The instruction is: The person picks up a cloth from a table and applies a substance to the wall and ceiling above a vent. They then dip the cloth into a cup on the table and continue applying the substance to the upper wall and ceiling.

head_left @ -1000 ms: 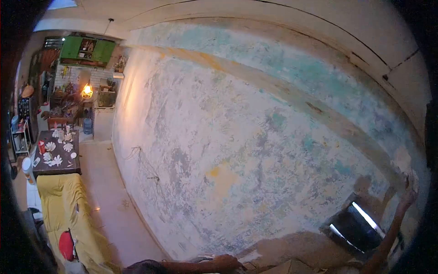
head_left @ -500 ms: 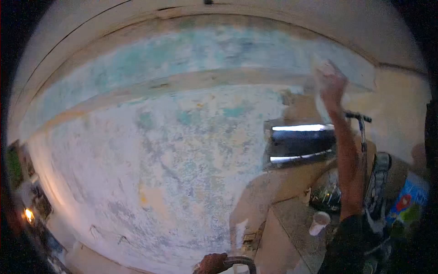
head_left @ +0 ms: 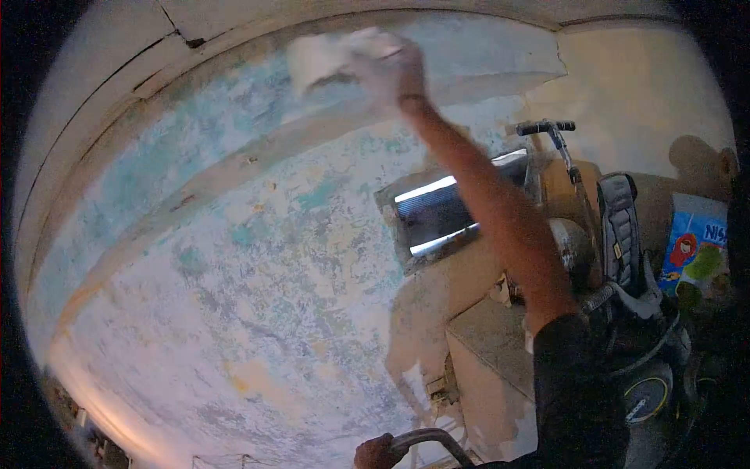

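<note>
My right hand (head_left: 400, 74) is raised high, its fingers closed around a pale, flat sheet (head_left: 322, 62) that looks like cloth or paper and is smeared by motion. The sheet overlaps the upper band of the wall (head_left: 258, 94), where turquoise shows through patchy white. At the bottom edge of the view, my left hand (head_left: 376, 452) wraps around a curved metal tube (head_left: 428, 434). Below the ledge, the wall's main face is mottled white, beige and turquoise.
A rectangular wall opening (head_left: 433, 219) with bright strips lies behind my right arm. To the right stand a T-shaped handle (head_left: 547, 127), a grey padded strap (head_left: 619, 227) and a colourful printed bag (head_left: 695, 250). A concrete-topped block (head_left: 488, 336) juts out below the opening.
My right hand has swept left along the upper wall with the pale sheet. The view has turned, bringing the padded strap and printed bag further in. My left hand stays on the tube.
</note>
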Available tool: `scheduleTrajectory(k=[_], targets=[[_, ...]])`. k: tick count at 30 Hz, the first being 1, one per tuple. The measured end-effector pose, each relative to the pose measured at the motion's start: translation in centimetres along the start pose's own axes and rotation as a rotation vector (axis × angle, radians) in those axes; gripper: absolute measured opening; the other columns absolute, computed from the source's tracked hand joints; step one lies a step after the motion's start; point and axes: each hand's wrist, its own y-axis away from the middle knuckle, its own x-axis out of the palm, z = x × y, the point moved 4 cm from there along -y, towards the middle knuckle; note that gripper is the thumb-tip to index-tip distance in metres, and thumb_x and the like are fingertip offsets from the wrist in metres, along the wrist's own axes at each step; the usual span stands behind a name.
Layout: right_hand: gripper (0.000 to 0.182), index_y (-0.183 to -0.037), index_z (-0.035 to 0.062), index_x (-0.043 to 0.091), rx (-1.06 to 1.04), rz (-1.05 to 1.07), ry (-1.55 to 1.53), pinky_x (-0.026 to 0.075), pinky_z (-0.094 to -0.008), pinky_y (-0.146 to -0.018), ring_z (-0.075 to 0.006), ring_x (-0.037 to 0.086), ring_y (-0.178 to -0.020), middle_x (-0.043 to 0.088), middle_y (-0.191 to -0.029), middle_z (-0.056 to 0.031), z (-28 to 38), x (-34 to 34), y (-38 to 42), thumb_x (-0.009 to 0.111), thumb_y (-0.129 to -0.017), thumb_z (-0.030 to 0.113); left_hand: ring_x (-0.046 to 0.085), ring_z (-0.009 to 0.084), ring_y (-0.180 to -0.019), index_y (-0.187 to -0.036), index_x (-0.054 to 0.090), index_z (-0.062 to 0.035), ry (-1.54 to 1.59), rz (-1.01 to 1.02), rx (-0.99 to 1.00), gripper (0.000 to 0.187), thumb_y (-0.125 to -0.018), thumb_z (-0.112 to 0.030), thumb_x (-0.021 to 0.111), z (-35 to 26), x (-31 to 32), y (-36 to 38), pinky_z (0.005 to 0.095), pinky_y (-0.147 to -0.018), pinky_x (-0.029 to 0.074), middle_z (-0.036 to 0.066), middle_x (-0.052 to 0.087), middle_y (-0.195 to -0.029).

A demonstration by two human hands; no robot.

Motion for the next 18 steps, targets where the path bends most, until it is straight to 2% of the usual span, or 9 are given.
scheduleTrajectory(k=[2,4,5,8,11,14,15,16,18], targets=[[0.018,-0.086,0.0098,0.065,-0.468,0.018,0.618,0.05,-0.0274,-0.067,-0.0154,0.061,-0.075,0.064,-0.084,-0.0029,-2.1,-4.5,-1.0,0.067,-0.069,0.014,0.058,0.0367,-0.065,-0.076,0.056,-0.0086,0.059,0.043,-0.032,0.039,-0.068,-0.047,0.063,0.6,0.7,0.2,0.0456,-0.054,0.047,0.017,0.059,-0.065],[0.022,-0.087,0.0109,0.065,-0.57,-0.034,0.894,0.049,-0.0307,-0.067,-0.0176,0.061,-0.075,0.064,-0.081,-0.0031,-5.7,-9.0,-1.3,0.069,-0.067,0.019,0.058,0.0371,-0.064,-0.075,0.056,-0.0082,0.014,-0.127,-0.03,0.039,-0.068,-0.046,0.063,3.8,4.1,1.1,0.0457,-0.055,0.047,0.017,0.059,-0.065],[0.023,-0.087,0.0105,0.065,-0.264,0.048,0.909,0.049,-0.0321,-0.067,-0.0197,0.061,-0.074,0.063,-0.081,-0.0039,-8.0,-11.8,-1.7,0.069,-0.067,0.021,0.058,0.0371,-0.064,-0.075,0.056,-0.0082,0.022,-0.141,-0.033,0.039,-0.068,-0.046,0.063,2.9,2.9,0.6,0.0457,-0.055,0.047,0.017,0.059,-0.065],[0.027,-0.085,0.0066,0.064,0.048,0.116,1.327,0.047,-0.0346,-0.065,-0.0215,0.059,-0.073,0.064,-0.081,-0.0043,-9.7,-17.2,-2.1,0.068,-0.069,0.028,0.058,0.037,-0.063,-0.075,0.057,-0.0083,0.127,0.041,-0.074,0.038,-0.068,-0.045,0.063,0.9,0.6,-0.1,0.0459,-0.055,0.046,0.016,0.059,-0.065],[0.027,-0.087,0.0063,0.063,-0.005,0.037,1.379,0.046,-0.0345,-0.067,-0.0218,0.059,-0.076,0.063,-0.084,-0.005,-11.3,-21.1,-2.0,0.066,-0.071,0.027,0.058,0.0346,-0.06,-0.076,0.059,-0.0086,-0.062,-0.023,0.031,0.035,-0.067,-0.042,0.064,2.7,3.8,0.2,0.045,-0.055,0.046,0.015,0.059,-0.062],[0.026,-0.089,0.0061,0.063,-0.074,0.054,1.312,0.046,-0.0345,-0.069,-0.022,0.058,-0.079,0.063,-0.087,-0.0057,-13.3,-21.3,-2.6,0.064,-0.072,0.026,0.058,0.034,-0.06,-0.08,0.059,-0.0092,0.097,-0.087,0.075,0.035,-0.067,-0.042,0.063,1.5,1.5,0.5,0.0445,-0.055,0.047,0.014,0.059,-0.063],[0.026,-0.09,0.006,0.063,-0.1,0.07,1.271,0.046,-0.0345,-0.07,-0.0221,0.058,-0.08,0.062,-0.088,-0.006,-13.9,-20.5,-3.1,0.063,-0.073,0.025,0.058,0.0332,-0.064,-0.081,0.06,-0.0095,0.173,0.004,-0.016,0.039,-0.067,-0.045,0.062,0.5,-0.5,0.4,0.0446,-0.058,0.047,0.013,0.06,-0.068],[0.025,-0.091,0.0059,0.062,-0.131,0.084,1.224,0.046,-0.0345,-0.071,-0.0222,0.058,-0.081,0.062,-0.089,-0.0062,-14.1,-19.1,-3.7,0.063,-0.073,0.025,0.058,0.0332,-0.064,-0.081,0.06,-0.0095,0.204,-0.076,-0.095,0.039,-0.067,-0.045,0.062,1.3,0.0,0.6,0.0446,-0.058,0.047,0.013,0.06,-0.068],[0.025,-0.092,0.0057,0.062,-0.194,0.109,1.143,0.046,-0.0344,-0.072,-0.0224,0.058,-0.083,0.062,-0.091,-0.0067,-14.8,-15.5,-4.7,0.061,-0.075,0.024,0.06,0.0355,-0.075,-0.086,0.056,-0.0078,0.14,0.277,-0.081,0.037,-0.072,-0.042,0.059,3.3,3.1,0.1,0.0461,-0.065,0.047,0.017,0.061,-0.079]])
